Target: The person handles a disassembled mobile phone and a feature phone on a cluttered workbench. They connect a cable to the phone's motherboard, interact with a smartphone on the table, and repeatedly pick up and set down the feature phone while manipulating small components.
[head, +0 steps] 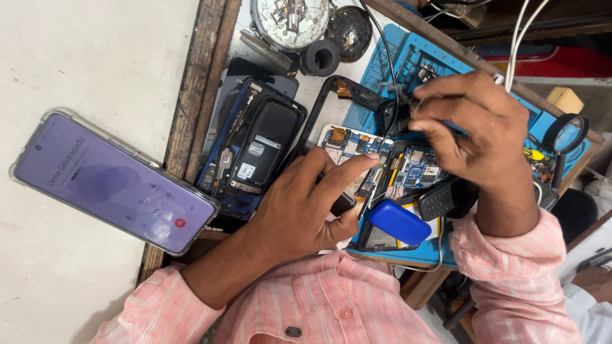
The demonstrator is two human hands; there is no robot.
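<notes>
head view: my left hand (306, 204) presses its forefinger on the opened phone board (357, 150) – my right hand (472, 124), just beyond the board, pinches a thin tool. a slip could scratch the board, i judge.

Bright, even daylight is falling across the scene; the glowing purple smartphone screen (115, 183) is looking soft, and the raised right hand (475, 130) is blurring slightly.
</notes>
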